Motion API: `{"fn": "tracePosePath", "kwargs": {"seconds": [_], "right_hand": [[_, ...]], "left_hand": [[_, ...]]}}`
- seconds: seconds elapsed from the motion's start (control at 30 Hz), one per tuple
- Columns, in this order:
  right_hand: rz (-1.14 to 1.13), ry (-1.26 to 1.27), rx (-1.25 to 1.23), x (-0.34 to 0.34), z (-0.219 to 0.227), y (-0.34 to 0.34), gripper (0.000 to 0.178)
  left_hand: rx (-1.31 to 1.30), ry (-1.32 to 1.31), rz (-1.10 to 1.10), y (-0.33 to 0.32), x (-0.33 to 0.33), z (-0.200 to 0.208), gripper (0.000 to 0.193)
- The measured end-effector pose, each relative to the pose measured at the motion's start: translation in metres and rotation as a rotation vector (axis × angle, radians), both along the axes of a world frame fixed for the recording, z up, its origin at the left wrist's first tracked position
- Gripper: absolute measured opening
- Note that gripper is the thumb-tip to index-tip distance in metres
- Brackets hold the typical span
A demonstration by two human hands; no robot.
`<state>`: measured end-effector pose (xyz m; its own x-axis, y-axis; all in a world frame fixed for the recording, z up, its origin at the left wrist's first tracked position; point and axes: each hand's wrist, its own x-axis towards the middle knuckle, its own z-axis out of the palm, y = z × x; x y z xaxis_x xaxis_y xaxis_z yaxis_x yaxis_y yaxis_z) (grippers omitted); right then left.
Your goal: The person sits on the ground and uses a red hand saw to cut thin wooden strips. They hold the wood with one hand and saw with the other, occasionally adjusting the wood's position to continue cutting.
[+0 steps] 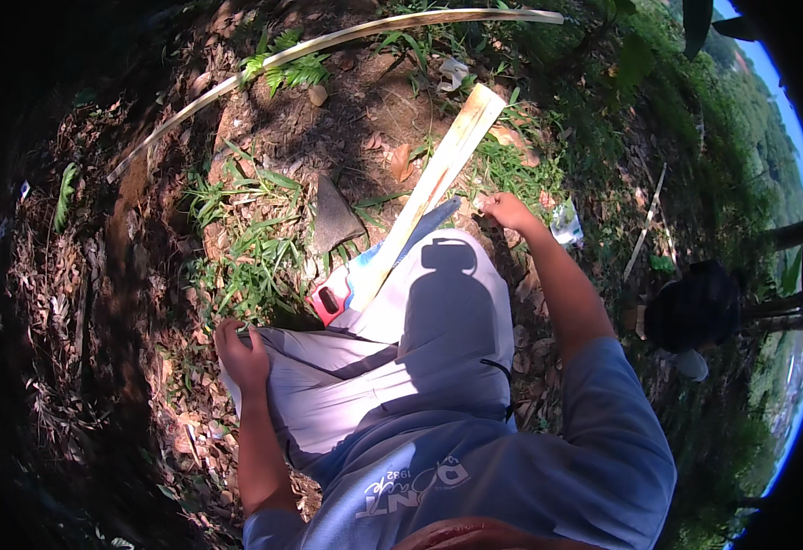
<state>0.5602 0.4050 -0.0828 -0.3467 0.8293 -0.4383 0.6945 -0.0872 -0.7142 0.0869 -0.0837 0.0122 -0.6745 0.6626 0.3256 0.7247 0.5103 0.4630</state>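
Observation:
My left hand (pixel 241 356) rests by my left knee, fingers loosely bent and apart, with nothing seen in it. Out beyond my other knee, my right hand (pixel 509 213) has its fingertips pinched together; a small pale bit seems to show at the tips, too small to name. A hand saw with a red and blue handle (pixel 324 301) lies against my legs, its dark blade pointing toward my right hand. Over the saw slants a pale split wooden strip (pixel 447 165), its near end against my trousers. The right fingertips are close to the saw's tip.
A long thin bowed strip of wood (pixel 346 38) lies across the far ground. Nearer are a grey flat stone-like piece (pixel 335 215), grass tufts (pixel 254 257) and dry leaves. White scraps (pixel 565 223) lie right of my hand; a dark rounded object (pixel 695 307) is farther right.

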Motion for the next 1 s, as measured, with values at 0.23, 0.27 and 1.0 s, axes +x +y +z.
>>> {"fn": "tracePosePath", "kwargs": {"seconds": [0.23, 0.27, 1.0], "right_hand": [[0.312, -0.617, 0.439, -0.139, 0.082, 0.081, 0.04], [0.275, -0.671, 0.49, -0.148, 0.086, 0.095, 0.037], [0.094, -0.712, 1.512, -0.333, 0.122, 0.378, 0.076]], "left_hand": [[-0.054, 0.049, -0.006, 0.001, -0.003, 0.003, 0.018], [-0.066, 0.04, -0.008, 0.004, -0.004, 0.004, 0.017], [-0.299, -0.142, 0.029, 0.056, -0.018, 0.013, 0.025]]}}
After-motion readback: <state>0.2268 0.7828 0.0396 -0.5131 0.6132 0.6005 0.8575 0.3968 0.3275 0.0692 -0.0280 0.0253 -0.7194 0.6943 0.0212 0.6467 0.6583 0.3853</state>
